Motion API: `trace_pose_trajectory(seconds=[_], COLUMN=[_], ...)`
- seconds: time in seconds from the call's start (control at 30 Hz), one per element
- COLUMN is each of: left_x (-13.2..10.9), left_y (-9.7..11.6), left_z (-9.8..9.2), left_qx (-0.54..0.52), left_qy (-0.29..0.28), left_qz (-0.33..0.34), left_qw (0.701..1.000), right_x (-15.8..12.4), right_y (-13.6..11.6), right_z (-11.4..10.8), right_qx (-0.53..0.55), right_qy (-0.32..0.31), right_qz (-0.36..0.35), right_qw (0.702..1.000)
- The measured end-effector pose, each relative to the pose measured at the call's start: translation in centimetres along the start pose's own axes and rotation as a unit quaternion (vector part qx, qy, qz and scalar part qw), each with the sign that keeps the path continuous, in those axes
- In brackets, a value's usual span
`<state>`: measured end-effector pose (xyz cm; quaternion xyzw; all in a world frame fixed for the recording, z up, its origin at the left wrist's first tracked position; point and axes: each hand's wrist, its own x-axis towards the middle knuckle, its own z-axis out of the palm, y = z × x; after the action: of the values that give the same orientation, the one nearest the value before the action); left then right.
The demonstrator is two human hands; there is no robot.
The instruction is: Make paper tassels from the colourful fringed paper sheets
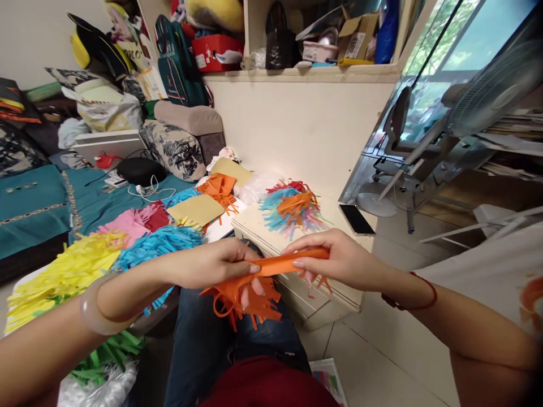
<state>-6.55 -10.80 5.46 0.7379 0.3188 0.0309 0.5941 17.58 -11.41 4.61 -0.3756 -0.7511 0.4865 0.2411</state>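
Observation:
Both of my hands hold one strip of orange fringed paper (278, 264) above my lap. My left hand (216, 263) pinches its left end, where the cut fringe (250, 302) hangs down in loose curls. My right hand (335, 257) is closed round the rolled right end, fingers on top and thumb below. A pale bangle (91, 308) sits on my left wrist. My right wrist carries a red string bracelet (418, 291).
A small white table (263, 229) ahead carries a blue, red and orange fringed pom-pom (291, 206) and a black phone (356, 219). Yellow (63, 277), blue (156, 243), pink and orange fringed sheets lie at the left. A standing fan (487, 96) is at the right.

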Motion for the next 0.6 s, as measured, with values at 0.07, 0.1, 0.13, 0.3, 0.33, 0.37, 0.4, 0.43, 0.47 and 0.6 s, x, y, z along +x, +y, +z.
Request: trace_pose_trajectory(seconds=[0.07,0.1,0.13,0.3,0.33,0.37,0.4,0.43,0.47,0.6], left_x=[-0.6,-0.8,-1.0,-1.6,-1.6,-1.6,-1.6,-1.6,-1.6,-1.5], left_y=[-0.5,-0.8,-1.0,-2.1,-2.2,-2.4,-2.4,-2.4,-2.4,-2.4], left_z=[0.6,1.0,1.4,3.0,3.1,3.2,3.2,3.2,3.2,3.0], left_qx=[-0.002,-0.001,0.002,-0.012,-0.02,-0.026,-0.029,-0.03,-0.03,-0.045], left_qy=[0.053,0.08,0.109,0.214,0.218,0.218,0.214,0.207,0.2,0.179], left_qz=[0.021,0.044,0.072,0.245,0.277,0.302,0.318,0.328,0.332,0.326], left_qw=[0.998,0.996,0.991,0.946,0.936,0.928,0.923,0.921,0.921,0.927], right_x=[-0.7,-1.0,-1.3,-2.3,-2.5,-2.6,-2.7,-2.8,-2.9,-2.9], right_y=[0.4,0.6,0.7,0.8,0.9,0.9,0.9,0.8,0.8,0.6], right_z=[0.1,0.1,0.2,0.2,0.2,0.1,0.1,0.0,-0.1,-0.5], right_qx=[0.026,0.032,0.036,0.043,0.044,0.044,0.043,0.039,0.032,-0.022], right_qy=[0.042,0.056,0.066,0.067,0.059,0.05,0.041,0.033,0.027,0.012], right_qz=[-0.019,-0.032,-0.048,-0.159,-0.183,-0.201,-0.217,-0.23,-0.241,-0.283], right_qw=[0.999,0.997,0.996,0.984,0.98,0.977,0.974,0.972,0.97,0.959])
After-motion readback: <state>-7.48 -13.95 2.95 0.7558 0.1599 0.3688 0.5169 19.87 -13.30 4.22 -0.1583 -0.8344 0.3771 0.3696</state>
